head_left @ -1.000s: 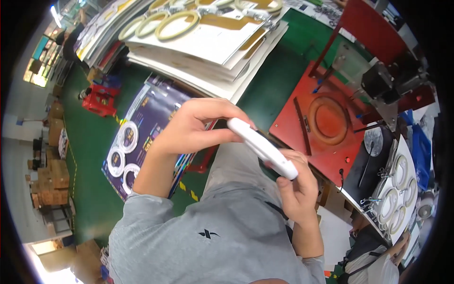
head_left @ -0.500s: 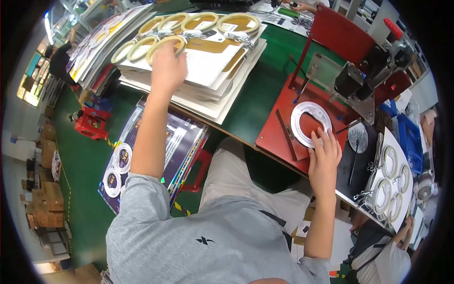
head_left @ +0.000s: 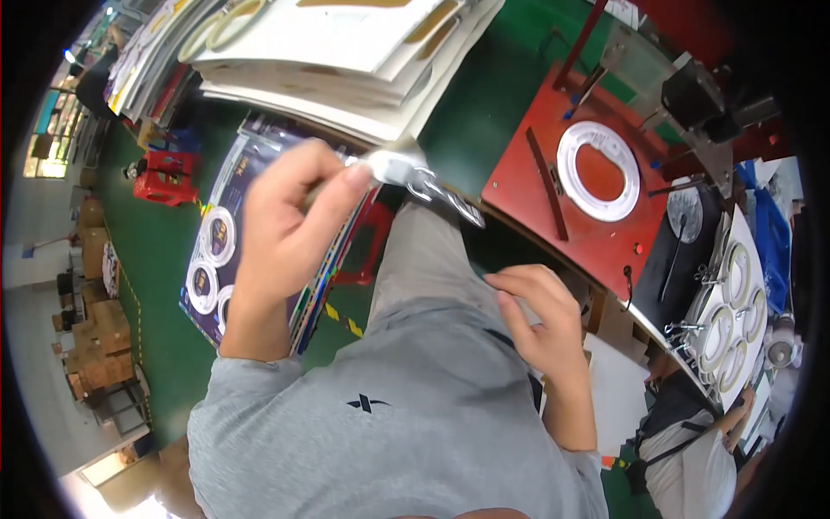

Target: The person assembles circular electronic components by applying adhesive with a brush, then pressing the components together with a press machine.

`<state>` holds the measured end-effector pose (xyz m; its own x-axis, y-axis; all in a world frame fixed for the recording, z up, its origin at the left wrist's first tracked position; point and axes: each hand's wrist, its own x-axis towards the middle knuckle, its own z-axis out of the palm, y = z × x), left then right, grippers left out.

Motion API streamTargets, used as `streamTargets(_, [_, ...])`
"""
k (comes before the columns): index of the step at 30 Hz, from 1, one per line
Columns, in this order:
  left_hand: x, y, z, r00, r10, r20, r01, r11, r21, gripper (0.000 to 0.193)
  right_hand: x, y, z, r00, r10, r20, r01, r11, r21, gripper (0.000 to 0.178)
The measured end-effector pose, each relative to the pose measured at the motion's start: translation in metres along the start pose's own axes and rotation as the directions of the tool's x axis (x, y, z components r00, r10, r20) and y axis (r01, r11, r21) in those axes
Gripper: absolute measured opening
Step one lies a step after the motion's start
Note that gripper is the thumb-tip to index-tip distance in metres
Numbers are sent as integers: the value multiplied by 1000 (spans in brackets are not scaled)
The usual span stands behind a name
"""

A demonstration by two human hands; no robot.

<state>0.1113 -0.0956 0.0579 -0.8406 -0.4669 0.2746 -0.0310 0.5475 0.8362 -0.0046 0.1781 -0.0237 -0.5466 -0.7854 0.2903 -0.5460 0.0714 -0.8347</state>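
My left hand point(head_left: 285, 221) is raised above the gap between the stack and my lap, pinching a cream ring that my fingers largely hide. From it a white connector point(head_left: 393, 167) with shiny metal clips point(head_left: 445, 197) points to the right, partly blurred. My right hand point(head_left: 545, 320) hovers over my lap with loosely bent fingers apart, holding nothing. A white flat ring point(head_left: 565, 164) lies on the red base plate point(head_left: 519, 173) of a press, beside a dark straight bar point(head_left: 546, 183). Neither hand touches it.
A stack of white boards point(head_left: 303, 52) stands on the green table point(head_left: 471, 112), with cream rings point(head_left: 235, 24) on top. White rings point(head_left: 218, 235) lie on dark printed sheets at left. Further rings with clips point(head_left: 718, 333) sit on a white board at right, near another person point(head_left: 692, 458).
My left hand has lifted a cream ring off the stack and brought it nearer. My right hand has left the white ring and drawn back over my lap. The view has tilted down.
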Motion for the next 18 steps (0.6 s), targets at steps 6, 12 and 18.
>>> streamTargets(6, [-35, -63, 74, 609, -462, 645, 765, 127, -632, 35, -3, -8, 49, 989, 68, 130, -78, 994, 72, 35])
streamTargets(12, [-46, -85, 106, 402, -469, 787, 840, -153, -520, 34, -27, 8, 40, 949, 191, 251, -229, 965, 132, 21])
streamTargets(18, [-41, -69, 114, 875, -321, 362, 450, 817, -360, 24, -35, 5, -3, 896, 439, 59, -394, 730, 558, 44])
